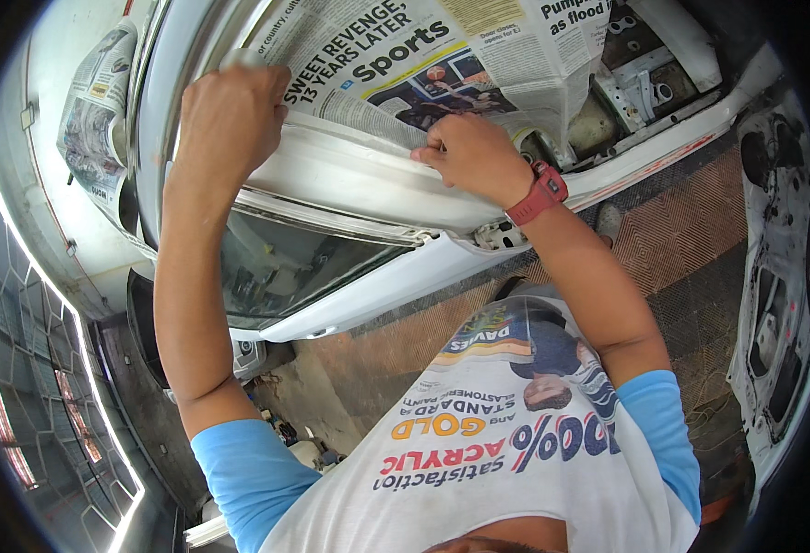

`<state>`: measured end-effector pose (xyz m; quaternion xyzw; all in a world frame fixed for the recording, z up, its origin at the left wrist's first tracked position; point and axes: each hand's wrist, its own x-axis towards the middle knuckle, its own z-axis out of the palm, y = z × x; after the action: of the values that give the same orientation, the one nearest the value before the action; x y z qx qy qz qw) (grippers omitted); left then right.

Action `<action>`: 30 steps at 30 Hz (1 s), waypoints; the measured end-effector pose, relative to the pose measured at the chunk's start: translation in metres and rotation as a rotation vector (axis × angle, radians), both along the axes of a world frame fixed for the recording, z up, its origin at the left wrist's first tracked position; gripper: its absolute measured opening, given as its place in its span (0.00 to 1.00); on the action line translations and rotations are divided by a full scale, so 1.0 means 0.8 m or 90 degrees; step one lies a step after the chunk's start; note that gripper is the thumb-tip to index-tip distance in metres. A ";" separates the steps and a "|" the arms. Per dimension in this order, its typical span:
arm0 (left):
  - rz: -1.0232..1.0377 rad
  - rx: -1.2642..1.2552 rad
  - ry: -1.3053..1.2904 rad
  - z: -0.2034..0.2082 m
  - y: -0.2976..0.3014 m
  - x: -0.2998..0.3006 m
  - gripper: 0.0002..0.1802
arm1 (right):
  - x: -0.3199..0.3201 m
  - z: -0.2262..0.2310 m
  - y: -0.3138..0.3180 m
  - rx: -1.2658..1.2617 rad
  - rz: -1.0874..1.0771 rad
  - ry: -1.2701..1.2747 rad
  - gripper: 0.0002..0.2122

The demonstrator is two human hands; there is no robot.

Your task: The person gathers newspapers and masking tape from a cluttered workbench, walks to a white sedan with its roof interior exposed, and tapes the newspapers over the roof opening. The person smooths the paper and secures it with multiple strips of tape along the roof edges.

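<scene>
A sheet of newspaper [515,55] lies over the white car body [359,166]. My left hand [231,124] is closed at the sheet's left edge, its knuckles up. A small pale, blurred patch shows above its fingers, and what they hold is hidden. To the right, my right hand [478,157] pinches the sheet's near edge between thumb and fingers, close to the white metal. A red wristwatch [538,194] is on my right wrist. Below my hands, the car's dark side window [299,267] shows under its trim.
Another newspaper piece [100,111] covers part of the car at far left. Bare metal parts [640,92] show in the opening at upper right. A stripped car panel [774,276] stands at far right. Brown textured flooring [672,230] lies between it and the car.
</scene>
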<state>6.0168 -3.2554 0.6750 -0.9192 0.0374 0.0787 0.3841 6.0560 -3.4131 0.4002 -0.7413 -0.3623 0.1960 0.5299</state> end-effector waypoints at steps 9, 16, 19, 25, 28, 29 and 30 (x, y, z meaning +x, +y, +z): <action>0.010 0.048 0.039 -0.017 -0.008 0.003 0.06 | 0.016 0.006 0.002 -0.044 0.067 0.016 0.17; -0.046 -0.003 0.029 -0.018 -0.013 -0.032 0.12 | 0.020 0.012 0.004 -0.064 0.076 0.004 0.16; 0.017 0.016 0.042 -0.020 -0.025 -0.049 0.23 | 0.021 0.010 0.008 -0.080 0.075 -0.016 0.16; -0.040 0.028 0.026 -0.027 -0.016 -0.082 0.25 | 0.021 0.027 0.005 -0.117 0.100 0.029 0.20; -0.037 0.019 0.026 -0.048 -0.022 -0.085 0.28 | 0.026 0.030 0.005 -0.130 0.110 0.034 0.19; -0.029 0.033 0.016 -0.056 -0.025 -0.087 0.28 | 0.027 0.031 0.006 -0.135 0.111 0.028 0.18; -0.022 0.046 0.007 -0.063 -0.027 -0.090 0.29 | 0.027 0.031 0.007 -0.139 0.113 0.022 0.18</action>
<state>5.9452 -3.2772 0.6248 -0.9036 0.0523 0.0783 0.4179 6.0779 -3.4074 0.4251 -0.7562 -0.3934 0.2934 0.4328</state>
